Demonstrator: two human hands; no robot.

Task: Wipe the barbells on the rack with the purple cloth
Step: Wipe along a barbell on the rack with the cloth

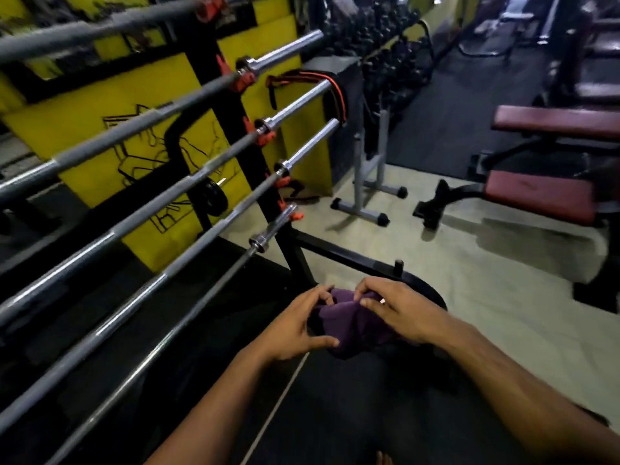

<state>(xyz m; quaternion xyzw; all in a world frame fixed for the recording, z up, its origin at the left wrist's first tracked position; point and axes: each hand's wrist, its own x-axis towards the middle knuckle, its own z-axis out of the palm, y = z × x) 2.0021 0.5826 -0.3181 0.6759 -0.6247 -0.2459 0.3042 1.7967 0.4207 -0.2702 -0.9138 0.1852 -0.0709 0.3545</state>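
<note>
A bunched purple cloth [355,325] hangs between my two hands, low in the middle of the head view. My left hand [297,325] grips its left side, thumb under and fingers curled over the top. My right hand [399,310] pinches the cloth's upper edge from the right. Several steel barbells [141,216] lie slanted on a black rack [241,129] to my left, one above another, with orange clips near their sleeves. Both hands are below and to the right of the lowest bar's end [260,241], not touching any bar.
A yellow wall panel [100,125] stands behind the rack. A black and orange strap [322,82] hangs over one bar's end. A grey stand [369,182] and red-padded benches [543,193] occupy the floor to the right. The rack's black base bar [335,251] runs in front of my hands.
</note>
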